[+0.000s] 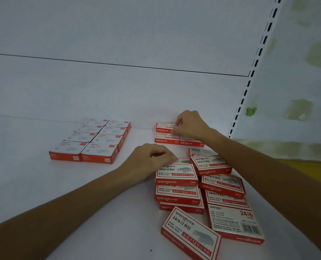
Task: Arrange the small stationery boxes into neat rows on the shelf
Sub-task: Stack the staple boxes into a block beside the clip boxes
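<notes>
Left block of red-and-white paper-clip boxes (pixel 92 140) sits tidy on the white shelf (pixel 34 184), right hand (pixel 190 125) pinches a red-and-white staple box (pixel 165 127) into the back row, left hand (pixel 148 160) curls loosely, empty, and the jumbled front pile of staple boxes (pixel 212 199) waits.

Red-and-white staple boxes (pixel 176 174) loosely heaped, right

The right hand (pixel 190 126) covers part of the rearmost red-and-white cardboard staple box (pixel 165 126). Print on the far white-topped orange boxes (pixel 92 141) blurs. Both forearms leave the bottom edge.
</notes>
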Demonstrator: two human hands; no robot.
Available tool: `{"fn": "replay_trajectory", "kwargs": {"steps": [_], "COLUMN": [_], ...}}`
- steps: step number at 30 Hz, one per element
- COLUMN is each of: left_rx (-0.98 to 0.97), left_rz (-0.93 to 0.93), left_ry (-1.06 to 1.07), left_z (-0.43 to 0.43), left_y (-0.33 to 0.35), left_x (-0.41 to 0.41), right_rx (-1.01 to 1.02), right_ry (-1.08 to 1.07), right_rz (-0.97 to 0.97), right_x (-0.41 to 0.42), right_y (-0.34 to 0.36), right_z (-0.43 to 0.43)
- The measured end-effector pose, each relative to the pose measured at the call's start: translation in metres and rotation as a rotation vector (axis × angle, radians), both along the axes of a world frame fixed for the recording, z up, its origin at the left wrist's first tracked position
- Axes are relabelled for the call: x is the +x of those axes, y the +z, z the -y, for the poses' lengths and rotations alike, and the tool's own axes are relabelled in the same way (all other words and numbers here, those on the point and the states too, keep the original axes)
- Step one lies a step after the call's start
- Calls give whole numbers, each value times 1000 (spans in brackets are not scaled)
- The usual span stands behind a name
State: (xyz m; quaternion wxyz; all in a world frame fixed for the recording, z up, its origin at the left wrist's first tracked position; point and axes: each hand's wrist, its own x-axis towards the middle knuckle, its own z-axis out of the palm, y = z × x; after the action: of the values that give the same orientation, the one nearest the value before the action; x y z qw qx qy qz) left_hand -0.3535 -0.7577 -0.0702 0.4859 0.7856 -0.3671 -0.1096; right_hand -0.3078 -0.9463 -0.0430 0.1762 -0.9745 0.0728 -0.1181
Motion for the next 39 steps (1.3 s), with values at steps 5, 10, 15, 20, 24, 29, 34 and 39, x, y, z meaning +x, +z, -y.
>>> {"fn": "replay_trajectory", "kwargs": {"steps": [5, 10, 15, 20, 24, 29, 34, 39], "left_rx": [7, 0, -13, -14, -56, -142, -4, 61], "left_rz": [3, -2, -15, 5, 89, 75, 226, 249], "left_ry": [-1, -10, -9, 7, 59, 24, -93, -176], "left_z": [0, 0, -1, -1, -2, -1, 0, -2], "left_y": [0, -1, -1, 1, 5, 16, 22, 21], "left_x": [0, 1, 0, -2, -6, -16, -25, -35], "right_rx": [7, -5, 8, 79, 82, 92, 124, 125], "right_ry": [-3, 2, 46, 47, 46, 157, 213, 232], "right_rz": [15, 36, 8, -1, 84, 146, 126, -49], "right_x": [4, 7, 4, -3, -26, -80, -135, -163], "right_y": [-2, -6, -3, 3, 9, 14, 19, 10], "right_z": [3, 5, 11, 11, 8, 12, 23, 38]}}
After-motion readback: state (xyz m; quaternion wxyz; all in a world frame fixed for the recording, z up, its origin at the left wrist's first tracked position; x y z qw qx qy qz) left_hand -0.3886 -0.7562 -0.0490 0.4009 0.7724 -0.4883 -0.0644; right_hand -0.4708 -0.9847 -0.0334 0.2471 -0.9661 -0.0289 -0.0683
